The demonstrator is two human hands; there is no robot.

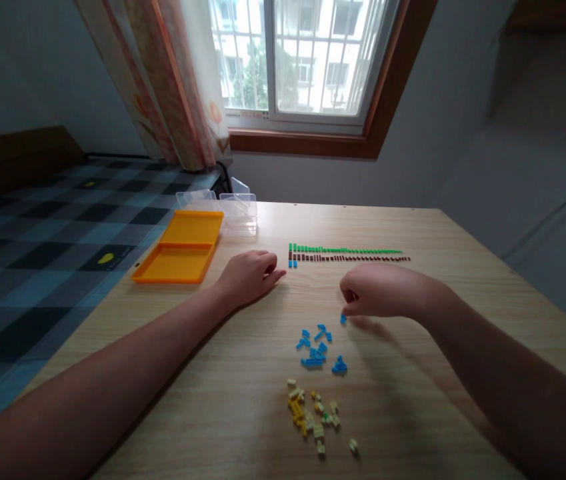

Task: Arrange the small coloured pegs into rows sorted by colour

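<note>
My right hand (380, 291) hovers low over the wooden table (443, 373) with its fingers pinched on a small blue brick (343, 319) at the edge of a loose pile of blue bricks (317, 347). My left hand (250, 275) rests on the table with its fingers curled, just left of two blue bricks (293, 264) that start a third row. Behind them run a long row of green bricks (345, 250) and a row of dark brown bricks (350, 257). A pile of yellow and cream bricks (313, 417) lies nearest to me.
An open orange box (183, 248) lies at the table's back left, with clear plastic containers (233, 207) behind it. A bed with a checked cover (37, 240) adjoins the table's left edge. A window and curtain are beyond the far edge.
</note>
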